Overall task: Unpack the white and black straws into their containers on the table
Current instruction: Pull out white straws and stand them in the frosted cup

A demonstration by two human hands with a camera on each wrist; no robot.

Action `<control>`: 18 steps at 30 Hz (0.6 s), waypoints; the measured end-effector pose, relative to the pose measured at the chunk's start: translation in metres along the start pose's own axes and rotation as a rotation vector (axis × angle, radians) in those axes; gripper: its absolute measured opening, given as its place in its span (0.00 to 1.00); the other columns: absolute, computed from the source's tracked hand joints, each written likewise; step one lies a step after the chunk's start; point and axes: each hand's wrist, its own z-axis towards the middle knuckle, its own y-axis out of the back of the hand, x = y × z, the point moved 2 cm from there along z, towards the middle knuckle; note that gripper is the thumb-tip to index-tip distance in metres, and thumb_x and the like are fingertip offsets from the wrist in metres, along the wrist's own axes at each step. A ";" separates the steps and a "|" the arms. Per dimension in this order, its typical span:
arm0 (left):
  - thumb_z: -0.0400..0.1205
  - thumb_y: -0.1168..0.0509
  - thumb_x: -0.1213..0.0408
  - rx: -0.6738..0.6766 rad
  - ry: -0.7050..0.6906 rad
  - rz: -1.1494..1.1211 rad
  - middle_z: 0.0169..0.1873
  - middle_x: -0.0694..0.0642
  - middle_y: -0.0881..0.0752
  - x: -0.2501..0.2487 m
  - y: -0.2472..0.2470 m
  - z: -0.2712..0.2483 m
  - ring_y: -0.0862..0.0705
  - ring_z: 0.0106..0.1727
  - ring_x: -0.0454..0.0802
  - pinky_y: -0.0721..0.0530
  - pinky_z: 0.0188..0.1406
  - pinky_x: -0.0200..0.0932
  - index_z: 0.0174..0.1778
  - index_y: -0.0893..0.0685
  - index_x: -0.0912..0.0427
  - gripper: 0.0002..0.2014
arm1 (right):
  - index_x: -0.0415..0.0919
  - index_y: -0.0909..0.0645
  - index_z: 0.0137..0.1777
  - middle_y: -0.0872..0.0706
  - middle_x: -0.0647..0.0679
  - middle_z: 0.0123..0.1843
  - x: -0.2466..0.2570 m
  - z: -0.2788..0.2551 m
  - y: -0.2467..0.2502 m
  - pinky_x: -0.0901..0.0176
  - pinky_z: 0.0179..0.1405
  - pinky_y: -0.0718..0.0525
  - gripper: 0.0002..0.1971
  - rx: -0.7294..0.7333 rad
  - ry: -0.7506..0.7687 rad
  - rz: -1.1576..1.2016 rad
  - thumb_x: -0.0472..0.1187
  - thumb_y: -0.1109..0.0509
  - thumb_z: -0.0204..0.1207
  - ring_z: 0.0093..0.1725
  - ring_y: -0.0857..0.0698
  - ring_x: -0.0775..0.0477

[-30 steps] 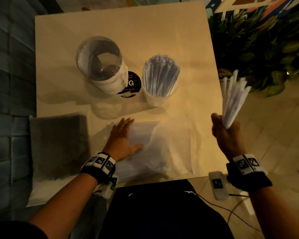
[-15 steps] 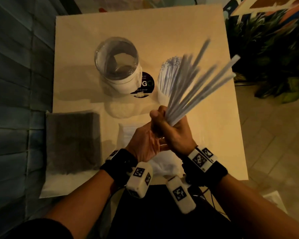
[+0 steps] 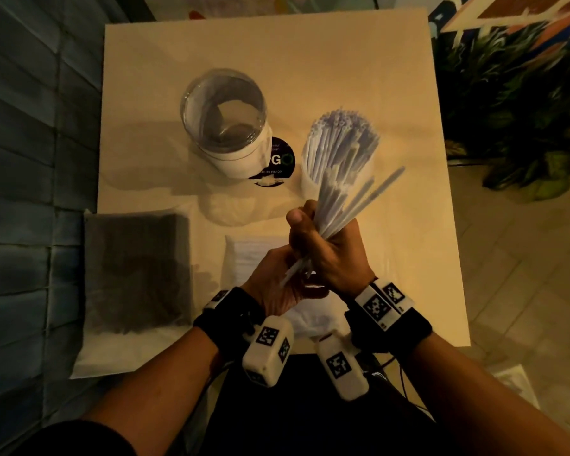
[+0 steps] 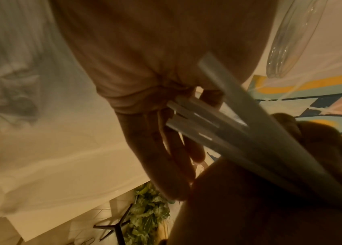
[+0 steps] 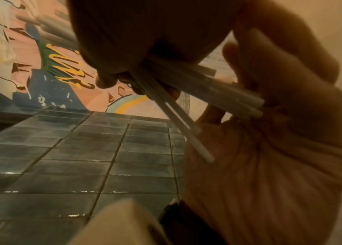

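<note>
The bunch of white straws (image 3: 338,205) slants up and away from the person, its long axis running from the lower ends near the left palm toward the white-straw container (image 3: 338,174), which stands just beyond the fanned tips and is already packed with straws. The right hand (image 3: 326,248) is fisted around the bunch near its lower end and is the nearer hand to that container. The left hand (image 3: 277,287), fingers straight and relaxed, lies flat against the uneven straw ends, seemingly to level them. Farther left stands the clear container (image 3: 224,113), holding no straws, and the pack of black straws (image 3: 135,271) lies unopened-looking at the table's (image 3: 310,54) near-left corner.
</note>
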 end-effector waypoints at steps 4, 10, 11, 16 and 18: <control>0.74 0.41 0.55 0.080 0.009 -0.061 0.39 0.62 0.11 -0.008 0.002 -0.003 0.12 0.38 0.57 0.12 0.30 0.46 0.52 0.15 0.62 0.18 | 0.32 0.23 0.32 0.19 0.40 0.26 0.001 0.005 0.009 0.49 0.29 0.20 0.19 -0.012 -0.025 0.035 0.45 0.28 0.79 0.26 0.19 0.38; 0.76 0.41 0.59 0.107 0.056 -0.055 0.29 0.58 0.16 -0.009 0.001 0.000 0.17 0.28 0.51 0.17 0.25 0.40 0.46 0.19 0.65 0.13 | 0.35 0.25 0.29 0.22 0.35 0.24 0.005 0.008 0.015 0.47 0.27 0.22 0.19 -0.054 -0.030 0.086 0.43 0.26 0.76 0.23 0.23 0.35; 0.76 0.41 0.59 0.118 0.065 -0.058 0.28 0.57 0.16 -0.009 0.001 0.000 0.17 0.27 0.50 0.18 0.24 0.39 0.46 0.20 0.65 0.13 | 0.37 0.26 0.28 0.24 0.34 0.23 0.005 0.008 0.015 0.45 0.26 0.23 0.19 -0.052 -0.031 0.087 0.44 0.27 0.77 0.23 0.24 0.34; 0.76 0.40 0.56 0.130 0.066 -0.050 0.28 0.56 0.16 -0.008 -0.001 0.004 0.18 0.27 0.47 0.20 0.24 0.39 0.53 0.20 0.64 0.16 | 0.34 0.28 0.29 0.25 0.33 0.24 0.008 0.006 0.014 0.41 0.25 0.25 0.20 -0.027 -0.023 0.109 0.44 0.27 0.77 0.23 0.25 0.35; 0.81 0.42 0.58 0.106 0.070 -0.035 0.28 0.55 0.16 -0.010 -0.001 0.006 0.18 0.27 0.47 0.20 0.24 0.38 0.52 0.19 0.63 0.13 | 0.31 0.27 0.30 0.24 0.32 0.25 0.010 0.005 0.015 0.42 0.26 0.25 0.20 -0.034 -0.020 0.124 0.43 0.26 0.76 0.24 0.24 0.34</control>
